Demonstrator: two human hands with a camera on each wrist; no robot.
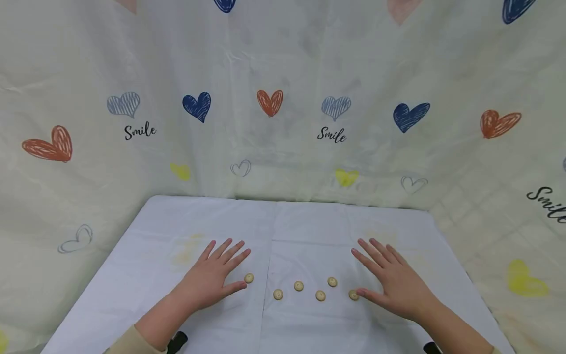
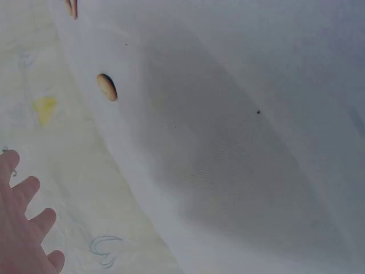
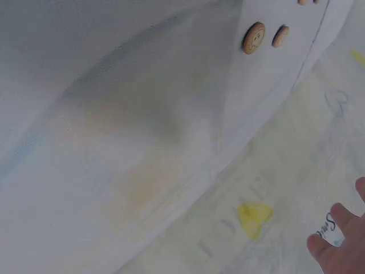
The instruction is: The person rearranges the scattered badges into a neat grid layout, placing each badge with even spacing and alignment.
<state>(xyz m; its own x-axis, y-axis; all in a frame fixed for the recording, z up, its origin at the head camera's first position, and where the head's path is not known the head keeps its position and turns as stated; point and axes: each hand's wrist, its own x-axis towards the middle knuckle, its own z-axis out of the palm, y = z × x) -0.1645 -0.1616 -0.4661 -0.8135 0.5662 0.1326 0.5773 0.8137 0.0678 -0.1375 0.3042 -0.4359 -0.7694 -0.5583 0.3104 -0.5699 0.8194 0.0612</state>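
Note:
Several small round tan buttons lie on a white cloth-covered table (image 1: 309, 221). My left hand (image 1: 212, 278) rests flat and open on the cloth, its thumb tip just left of one button (image 1: 249, 278). My right hand (image 1: 393, 280) also lies flat with fingers spread, its thumb touching or nearly touching the rightmost button (image 1: 353, 295). Between the hands sit three more buttons (image 1: 277, 294) (image 1: 298, 285) (image 1: 320, 295) and another (image 1: 332, 281). The left wrist view shows my fingertips (image 2: 23, 228) and one button (image 2: 106, 87). The right wrist view shows two buttons (image 3: 254, 37) (image 3: 280, 36) and my fingertips (image 3: 342, 240).
A cream cloth backdrop (image 1: 283, 98) printed with hearts and the word "Smile" surrounds the table at the back and both sides. Faint yellowish stains (image 1: 190, 248) mark the white cloth. A fold line (image 1: 270, 265) runs down the table's middle.

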